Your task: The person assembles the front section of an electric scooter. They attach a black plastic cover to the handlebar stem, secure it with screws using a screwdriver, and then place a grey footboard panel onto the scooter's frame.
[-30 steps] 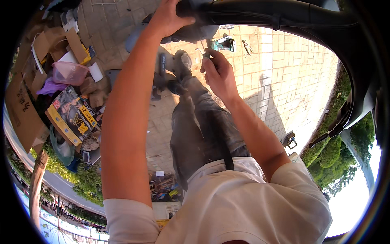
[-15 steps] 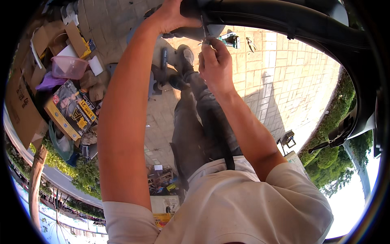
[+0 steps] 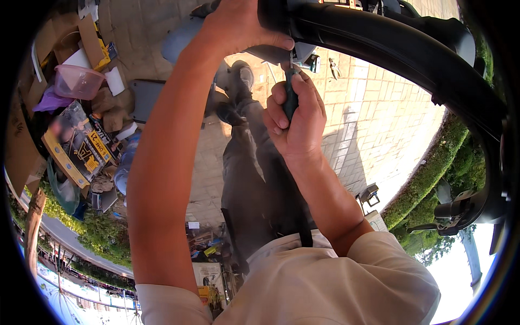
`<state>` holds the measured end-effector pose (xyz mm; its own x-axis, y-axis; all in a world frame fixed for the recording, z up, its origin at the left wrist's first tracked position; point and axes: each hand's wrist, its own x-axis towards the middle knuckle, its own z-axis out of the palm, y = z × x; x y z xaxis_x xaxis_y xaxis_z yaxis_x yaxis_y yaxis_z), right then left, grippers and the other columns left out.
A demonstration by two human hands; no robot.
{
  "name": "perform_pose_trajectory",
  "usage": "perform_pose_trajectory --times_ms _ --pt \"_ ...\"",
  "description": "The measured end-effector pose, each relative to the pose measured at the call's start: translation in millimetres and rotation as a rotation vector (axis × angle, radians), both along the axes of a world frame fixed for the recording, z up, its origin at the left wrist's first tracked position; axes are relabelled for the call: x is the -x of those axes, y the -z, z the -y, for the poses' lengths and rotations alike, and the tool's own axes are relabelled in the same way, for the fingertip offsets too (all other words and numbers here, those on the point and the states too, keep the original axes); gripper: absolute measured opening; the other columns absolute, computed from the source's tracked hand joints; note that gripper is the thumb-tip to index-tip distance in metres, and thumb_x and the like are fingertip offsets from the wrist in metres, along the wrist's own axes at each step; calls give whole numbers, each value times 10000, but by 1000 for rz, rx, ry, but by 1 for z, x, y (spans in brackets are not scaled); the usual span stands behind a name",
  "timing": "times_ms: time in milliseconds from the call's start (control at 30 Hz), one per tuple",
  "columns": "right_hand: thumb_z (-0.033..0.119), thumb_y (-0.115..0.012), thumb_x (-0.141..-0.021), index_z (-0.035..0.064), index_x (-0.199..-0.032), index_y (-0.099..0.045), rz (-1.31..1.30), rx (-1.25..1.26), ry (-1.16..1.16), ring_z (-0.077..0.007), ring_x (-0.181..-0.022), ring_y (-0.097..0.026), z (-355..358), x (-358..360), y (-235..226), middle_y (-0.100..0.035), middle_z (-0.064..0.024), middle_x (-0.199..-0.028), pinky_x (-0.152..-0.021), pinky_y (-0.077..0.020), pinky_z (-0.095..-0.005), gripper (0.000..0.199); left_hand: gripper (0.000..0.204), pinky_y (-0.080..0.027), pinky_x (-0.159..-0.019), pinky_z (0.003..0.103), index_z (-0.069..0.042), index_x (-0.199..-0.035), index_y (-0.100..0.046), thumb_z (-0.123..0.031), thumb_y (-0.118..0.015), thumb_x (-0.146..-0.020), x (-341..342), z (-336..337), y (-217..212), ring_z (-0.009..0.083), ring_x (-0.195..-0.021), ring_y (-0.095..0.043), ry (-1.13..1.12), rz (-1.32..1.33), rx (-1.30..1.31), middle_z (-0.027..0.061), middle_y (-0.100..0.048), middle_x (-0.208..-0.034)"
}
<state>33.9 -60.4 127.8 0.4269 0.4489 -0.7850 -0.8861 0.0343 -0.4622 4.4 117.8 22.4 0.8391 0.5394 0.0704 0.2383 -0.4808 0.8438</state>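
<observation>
A screwdriver (image 3: 291, 96) with a dark green handle is gripped in my right hand (image 3: 303, 116), its fingers wrapped round it. Its thin shaft points up to the underside of a curved black vehicle part (image 3: 374, 40); the tip's exact seat cannot be made out. My left hand (image 3: 235, 27) is up against the near end of that black part, its thumb stretched along the edge close to the shaft. The other left fingers are hidden by the part and the picture's top edge.
On the paving lie pliers (image 3: 335, 68) and a teal tool (image 3: 314, 63). To the left are a pink plastic tub (image 3: 78, 82), a printed carton (image 3: 86, 149) and cardboard (image 3: 24, 141). A handlebar lever (image 3: 428, 228) stands at the right before a hedge (image 3: 428, 173).
The view has shifted, and the black part shows lower and further right. My right hand has turned, so the screwdriver's handle now shows in the fist. My left hand stays at the part.
</observation>
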Motion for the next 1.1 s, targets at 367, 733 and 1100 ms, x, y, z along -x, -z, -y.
perform_pose_trajectory --times_ms 367,733,1100 --pt "190 -512 -1005 49 -1219 -502 112 147 -13 -125 -415 -409 -21 9 -12 -554 -72 -760 -387 -316 -280 256 994 -426 -1068 449 -11 -1338 -468 -388 -971 -568 -3 -4 -14 397 -1274 -495 20 -12 79 206 -504 -1330" --pt "191 -514 -1000 51 -1118 -524 67 130 -25 -117 -431 -422 -16 -2 -16 -558 -65 -767 -386 -310 -283 183 754 -435 -1042 448 -24 -1306 -492 -285 -860 -701 -7 -7 -12 387 -1244 -504 -15 -85 246 210 -508 -1303" --pt "219 -480 -1022 89 -1109 -552 33 101 0 -106 -476 -391 -18 1 -18 -549 -43 -789 -425 -306 -273 173 676 -447 -1002 461 -14 -1215 -532 -283 -807 -659 -10 3 -14 415 -1187 -512 -107 -50 207 234 -523 -1233"
